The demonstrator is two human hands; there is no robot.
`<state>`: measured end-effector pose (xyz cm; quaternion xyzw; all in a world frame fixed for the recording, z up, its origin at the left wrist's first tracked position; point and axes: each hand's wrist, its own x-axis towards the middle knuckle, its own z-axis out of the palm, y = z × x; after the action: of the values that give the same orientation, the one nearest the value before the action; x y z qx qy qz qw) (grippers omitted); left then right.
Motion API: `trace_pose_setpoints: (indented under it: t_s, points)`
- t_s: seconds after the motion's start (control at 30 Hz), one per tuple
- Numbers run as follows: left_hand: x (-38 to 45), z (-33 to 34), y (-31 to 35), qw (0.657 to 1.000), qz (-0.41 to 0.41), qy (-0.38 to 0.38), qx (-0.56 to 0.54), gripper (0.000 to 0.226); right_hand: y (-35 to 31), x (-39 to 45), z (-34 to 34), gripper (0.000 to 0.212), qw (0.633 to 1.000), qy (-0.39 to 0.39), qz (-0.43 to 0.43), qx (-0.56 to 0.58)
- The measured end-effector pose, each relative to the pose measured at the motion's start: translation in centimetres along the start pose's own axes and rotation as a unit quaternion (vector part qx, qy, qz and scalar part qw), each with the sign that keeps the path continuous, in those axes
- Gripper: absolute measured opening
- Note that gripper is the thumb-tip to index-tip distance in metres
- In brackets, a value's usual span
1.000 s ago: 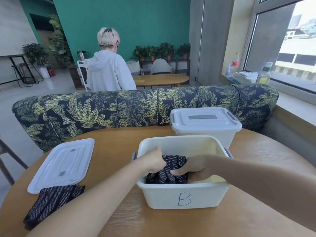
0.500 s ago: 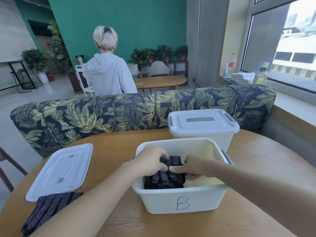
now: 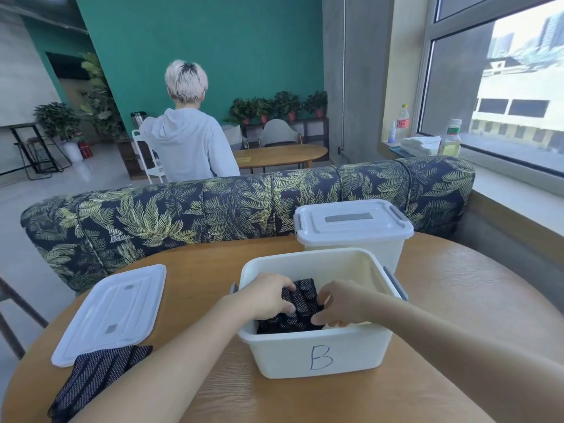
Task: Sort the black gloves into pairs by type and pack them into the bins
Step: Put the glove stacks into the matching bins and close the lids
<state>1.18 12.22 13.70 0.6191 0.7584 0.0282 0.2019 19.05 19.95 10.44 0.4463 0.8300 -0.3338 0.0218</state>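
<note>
Presently both hands are working inside the open bin marked B (image 3: pixel 317 355), lower centre of frame: left hand (image 3: pixel 268 296) and right hand (image 3: pixel 341 303) are pinching the dotted black gloves (image 3: pixel 300 303) between them, fingers curled. Glove bundle is running away from the viewer, hands about equally near. More gloves (image 3: pixel 91 380) are lying lower left on the wooden bench (image 3: pixel 457 300), touching a loose lid (image 3: pixel 113 309); a lidded bin (image 3: pixel 354 230) is standing behind.
</note>
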Motion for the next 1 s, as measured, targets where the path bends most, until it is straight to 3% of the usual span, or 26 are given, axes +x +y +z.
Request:
trace_pose_setpoints:
  t_s: [0.1,0.23,0.37,0.47,0.77,1.0]
  points:
    - [-0.9,0.0,-0.2,0.999,0.006,0.033,-0.008,0.048,-0.3,-0.8,-0.7,0.044,1.0,0.024,-0.003,0.002]
    - [-2.1,-0.3,-1.3,0.994,0.034,0.102,-0.034,0.04,-1.4,-2.2,-1.2,0.036,0.992,0.115,-0.03,-0.031]
    - [-4.7,-1.5,-3.4,0.977,0.067,0.196,-0.055,0.038,-4.4,-3.9,-0.3,0.013,0.978,0.193,-0.081,0.005]
    - [-7.1,-2.1,-6.3,0.963,0.06,0.25,-0.076,0.037,-7.5,-5.1,1.2,0.015,0.965,0.222,-0.133,0.045]
    - [-13.9,-1.7,-18.1,0.948,-0.05,0.282,-0.142,0.037,-17.2,-5.7,9.2,0.017,0.944,0.18,-0.258,0.103]
    - [-17.6,0.4,-26.8,0.944,-0.11,0.247,-0.191,0.023,-20.6,-2.8,16.2,0.021,0.963,0.109,-0.231,0.087]
